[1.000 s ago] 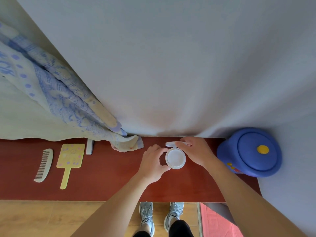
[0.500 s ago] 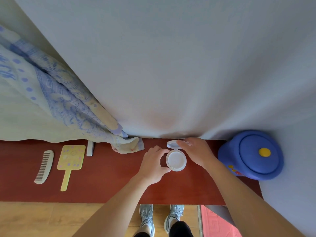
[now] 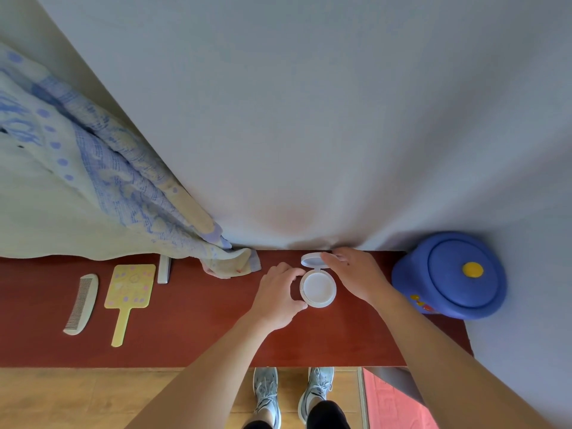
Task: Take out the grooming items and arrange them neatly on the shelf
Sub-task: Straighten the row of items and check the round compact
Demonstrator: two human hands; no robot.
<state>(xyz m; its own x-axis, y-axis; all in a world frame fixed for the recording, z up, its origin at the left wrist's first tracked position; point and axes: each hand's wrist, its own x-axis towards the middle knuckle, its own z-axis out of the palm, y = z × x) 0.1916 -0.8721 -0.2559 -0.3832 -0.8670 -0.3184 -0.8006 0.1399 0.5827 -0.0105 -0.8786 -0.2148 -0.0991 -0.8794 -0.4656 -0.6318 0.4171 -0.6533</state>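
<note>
A round white compact sits on the red-brown shelf near the wall, its hinged lid tipped open toward the wall. My left hand cups the compact's left side with thumb and fingers. My right hand comes over from the right, its fingertips on the lid's edge. Far left on the shelf lie a pale comb and a yellow hand mirror, side by side. A small white flat item lies behind the mirror.
A blue round lidded container with a yellow knob stands at the shelf's right end. A blue-and-cream cloth hangs from the left, its corner resting on the shelf. The white wall rises right behind. Wooden floor and my shoes lie below.
The compact's lid has swung further open toward the wall under my right fingers. My left hand stays on the base. The compact has hardly shifted on the shelf.
</note>
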